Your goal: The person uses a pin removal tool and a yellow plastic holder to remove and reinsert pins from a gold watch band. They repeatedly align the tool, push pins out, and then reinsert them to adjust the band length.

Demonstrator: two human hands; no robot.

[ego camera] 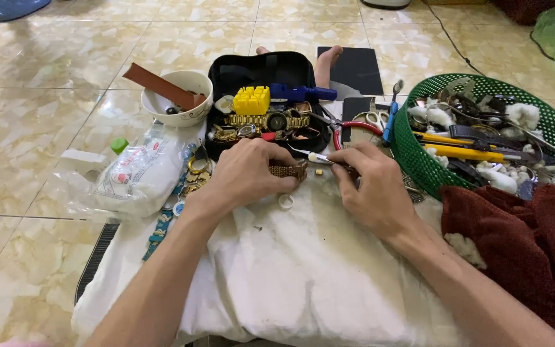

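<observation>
- Step in hand, as judged: link or pin work on a gold watch bracelet, which is pressed flat on the white cloth at the far middle of the worktop.
- Left hand is closed down over the bracelet's left part, fingers curled, pinning it; only the right end of the band is seen past the fingertips.
- Right hand is closed in a pinch on a thin metal tool, tip aimed left at the band's end, near it; contact cannot be told.
- A small gold piece lies loose just beside the band end; a white ring lies just beside the left hand.
- Next move, as judged: fine, steady tip placement is called for, with the band kept from sliding on the soft cloth.
- Room: far side is crowded by an open black case of watches with a yellow block; red-handled pliers lie near the right hand.
- Right side is closed in by a green basket and a dark red towel, both near the right wrist.
- Left side holds a plastic bag and a white bowl; open cloth is left only on the near side, between the forearms.
- Worktop's left edge drops to tiled floor; small parts could roll off.
</observation>
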